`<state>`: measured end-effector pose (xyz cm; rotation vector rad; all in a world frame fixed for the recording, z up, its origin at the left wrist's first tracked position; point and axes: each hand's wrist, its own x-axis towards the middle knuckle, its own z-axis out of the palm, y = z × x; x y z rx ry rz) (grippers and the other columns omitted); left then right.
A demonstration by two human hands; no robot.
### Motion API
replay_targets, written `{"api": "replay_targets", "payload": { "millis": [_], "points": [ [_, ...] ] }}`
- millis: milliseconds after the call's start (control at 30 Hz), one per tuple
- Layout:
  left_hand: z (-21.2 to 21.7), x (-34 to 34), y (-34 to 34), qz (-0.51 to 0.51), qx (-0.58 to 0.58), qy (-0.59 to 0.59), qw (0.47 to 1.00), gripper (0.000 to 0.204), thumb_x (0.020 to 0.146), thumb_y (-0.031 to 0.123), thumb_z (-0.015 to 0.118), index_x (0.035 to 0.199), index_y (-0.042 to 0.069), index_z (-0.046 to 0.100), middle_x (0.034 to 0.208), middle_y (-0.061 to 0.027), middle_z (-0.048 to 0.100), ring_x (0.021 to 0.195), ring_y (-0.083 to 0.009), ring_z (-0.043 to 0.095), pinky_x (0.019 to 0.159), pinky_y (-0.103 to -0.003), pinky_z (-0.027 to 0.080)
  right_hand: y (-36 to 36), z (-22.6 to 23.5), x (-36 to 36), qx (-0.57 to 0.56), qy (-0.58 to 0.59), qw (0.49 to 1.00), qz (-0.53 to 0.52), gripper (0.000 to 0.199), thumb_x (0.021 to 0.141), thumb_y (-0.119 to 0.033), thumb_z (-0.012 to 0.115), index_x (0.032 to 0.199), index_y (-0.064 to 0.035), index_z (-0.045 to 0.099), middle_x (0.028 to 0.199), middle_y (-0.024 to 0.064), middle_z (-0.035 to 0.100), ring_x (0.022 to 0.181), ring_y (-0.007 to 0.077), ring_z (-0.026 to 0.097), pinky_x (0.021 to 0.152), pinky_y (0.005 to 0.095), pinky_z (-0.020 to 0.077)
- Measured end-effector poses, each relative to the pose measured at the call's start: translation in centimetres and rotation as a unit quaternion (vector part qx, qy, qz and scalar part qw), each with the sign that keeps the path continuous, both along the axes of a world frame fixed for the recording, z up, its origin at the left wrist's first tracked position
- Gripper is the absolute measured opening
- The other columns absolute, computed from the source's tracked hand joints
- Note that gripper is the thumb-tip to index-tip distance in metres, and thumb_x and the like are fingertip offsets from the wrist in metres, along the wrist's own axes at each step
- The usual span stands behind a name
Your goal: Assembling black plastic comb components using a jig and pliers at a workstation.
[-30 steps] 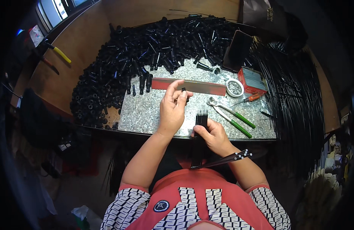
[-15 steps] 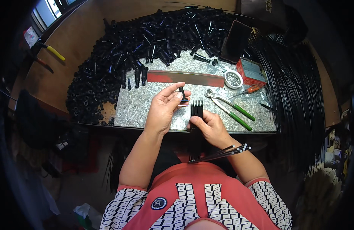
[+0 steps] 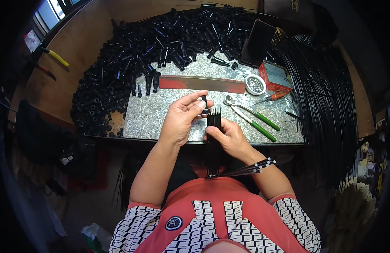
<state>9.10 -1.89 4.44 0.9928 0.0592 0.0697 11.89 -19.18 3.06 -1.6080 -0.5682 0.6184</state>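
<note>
Between the fingertips and thumb of my left hand (image 3: 180, 119) is a small black tubular part (image 3: 204, 102), held upright; my fingers hide some of it. Just to its right, my right hand (image 3: 229, 137) is closed round a bundle of thin black umbrella ribs (image 3: 213, 123). The upper rib ends are fanned side by side like a comb, close to the tubular part. Whether the two are joined cannot be made out. Lower down, other rods of the bundle, with pale round tips, pass under my right forearm's side.
A large heap of black tubular parts (image 3: 169, 36) covers the bench's back and left. A red-edged metal bar (image 3: 203, 84), green-handled pincers (image 3: 256, 120), a white bowl (image 3: 255, 84) of small metal bits, a screwdriver (image 3: 277, 96), a red box (image 3: 276, 76) and long black rods (image 3: 321, 92) lie around.
My hands have drawn closer together. The ribs in my right hand have shifted left, nearer the black part in my left fingers. The view has shifted slightly.
</note>
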Motion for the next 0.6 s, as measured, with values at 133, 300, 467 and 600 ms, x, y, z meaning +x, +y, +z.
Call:
{"api": "replay_targets", "payload": {
  "millis": [133, 300, 467, 600],
  "points": [
    [-0.1, 0.2, 0.2, -0.017, -0.006, 0.007, 1.000, 0.035, 0.090, 0.004, 0.059, 0.124, -0.002, 0.054, 0.103, -0.0144, 0.067, 0.089, -0.0155, 0.066, 0.079, -0.026, 0.055, 0.0, 0.0, 0.1, 0.001, 0.001, 1.000, 0.007, 0.018, 0.095, -0.018, 0.057, 0.092, -0.0012, 0.061, 0.081, 0.0019, 0.065, 0.075, 0.0076, 0.058, 0.070, 0.0235, 0.0475],
    [-0.6, 0.1, 0.7, -0.036, -0.025, 0.028, 0.999, 0.034, 0.092, 0.011, 0.059, 0.122, -0.006, 0.054, 0.106, -0.0162, 0.066, 0.090, -0.0175, 0.066, 0.081, -0.028, 0.055, 0.0, -0.3, 0.0, 0.006, -0.004, 1.000, 0.003, 0.017, 0.095, -0.018, 0.057, 0.093, -0.0008, 0.061, 0.080, 0.0017, 0.065, 0.076, 0.0075, 0.058, 0.071, 0.0234, 0.0476],
    [-0.4, -0.5, 0.4, -0.052, -0.078, 0.024, 0.995, 0.030, 0.093, 0.012, 0.059, 0.117, -0.005, 0.058, 0.108, -0.0145, 0.064, 0.093, -0.0175, 0.063, 0.082, -0.031, 0.052, -0.1, 0.4, -0.2, -0.005, 0.002, 1.000, -0.009, 0.017, 0.095, -0.017, 0.057, 0.094, -0.0005, 0.061, 0.080, 0.0017, 0.065, 0.076, 0.0072, 0.059, 0.070, 0.0235, 0.0476],
    [-1.0, -1.3, 0.2, -0.040, 0.019, -0.005, 0.999, 0.028, 0.087, 0.003, 0.065, 0.112, -0.007, 0.060, 0.106, -0.0104, 0.062, 0.093, -0.0148, 0.062, 0.082, -0.027, 0.051, -0.4, 0.3, -0.1, -0.020, -0.048, 0.998, -0.020, 0.018, 0.093, -0.018, 0.060, 0.093, 0.0000, 0.063, 0.079, 0.0007, 0.064, 0.073, 0.0058, 0.056, 0.066, 0.0228, 0.0465]
  ]
}}
